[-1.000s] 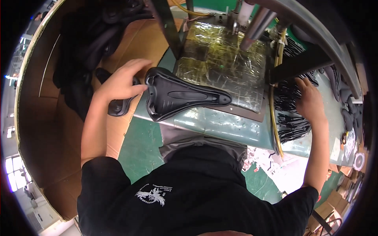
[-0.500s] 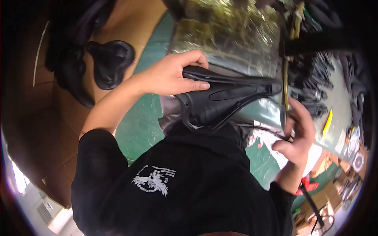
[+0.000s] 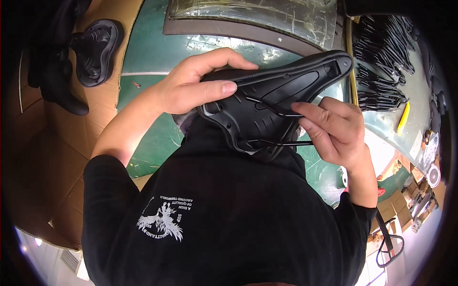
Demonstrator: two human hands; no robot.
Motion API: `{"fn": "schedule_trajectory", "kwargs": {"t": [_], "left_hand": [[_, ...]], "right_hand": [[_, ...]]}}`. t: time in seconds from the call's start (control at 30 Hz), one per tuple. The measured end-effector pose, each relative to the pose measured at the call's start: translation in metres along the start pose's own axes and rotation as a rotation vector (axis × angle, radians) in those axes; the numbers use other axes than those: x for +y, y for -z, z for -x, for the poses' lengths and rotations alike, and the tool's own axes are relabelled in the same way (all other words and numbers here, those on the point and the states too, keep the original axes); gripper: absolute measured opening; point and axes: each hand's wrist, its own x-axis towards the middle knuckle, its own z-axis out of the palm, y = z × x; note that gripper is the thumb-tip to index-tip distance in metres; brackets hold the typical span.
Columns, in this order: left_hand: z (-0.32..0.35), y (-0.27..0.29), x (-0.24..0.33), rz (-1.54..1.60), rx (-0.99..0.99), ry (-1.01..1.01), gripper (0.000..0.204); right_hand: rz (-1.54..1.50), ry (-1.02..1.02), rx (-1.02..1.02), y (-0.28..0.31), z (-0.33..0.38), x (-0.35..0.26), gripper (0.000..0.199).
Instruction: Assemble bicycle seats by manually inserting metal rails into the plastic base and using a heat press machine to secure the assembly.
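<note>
A black bicycle saddle is turned underside up in front of my chest, its narrow nose pointing to the far right. My left hand grips its wide rear end, thumb on the underside and fingers over the far edge. In my right hand is a black metal saddle rail, pinched between thumb and fingers. The rail's two prongs reach over the underside toward the wide end. One prong tip lies near the middle, the other near the close edge. Whether either tip sits in a socket I cannot tell.
Several black bent rails are piled at the right, beside a yellow tool. A cardboard box at the left holds more black saddles. A transparent sheet covers the far part of the green table.
My right hand has come in from the right side, bringing the rail over the saddle. The saddle has tilted, nose farther up and right, with its underside facing me more.
</note>
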Motion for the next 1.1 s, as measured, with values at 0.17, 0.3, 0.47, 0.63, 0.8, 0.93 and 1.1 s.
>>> {"fn": "schedule_trajectory", "kwargs": {"t": [0.17,0.3,0.47,0.63,0.8,0.93,1.1], "left_hand": [[-0.004,-0.006,0.004,0.114,-0.08,0.038,0.052],[-0.011,-0.008,0.006,-0.019,-0.143,0.028,0.062],[-0.012,-0.008,0.0,-0.065,-0.109,-0.067,0.053],[-0.012,-0.013,0.0,-0.161,-0.082,-0.138,0.054],[-0.015,-0.015,-0.004,-0.07,-0.013,-0.139,0.043],[-0.01,-0.014,0.008,-0.006,0.089,-0.097,0.045],[-0.056,-0.003,0.014,0.038,0.669,-0.139,0.042]], "right_hand": [[0.042,0.273,-0.037,0.0,-0.015,-0.002,0.03],[0.053,0.337,-0.003,-0.013,-0.025,-0.006,0.031],[0.061,0.298,-0.038,-0.014,-0.026,-0.002,0.03],[0.099,0.316,-0.078,-0.014,-0.03,-0.009,0.026],[0.078,0.347,-0.057,-0.013,-0.046,-0.003,0.027],[0.179,0.346,0.229,0.01,-0.067,0.0,0.035],[0.181,-0.231,0.338,-0.01,-0.072,0.007,0.081]]}}
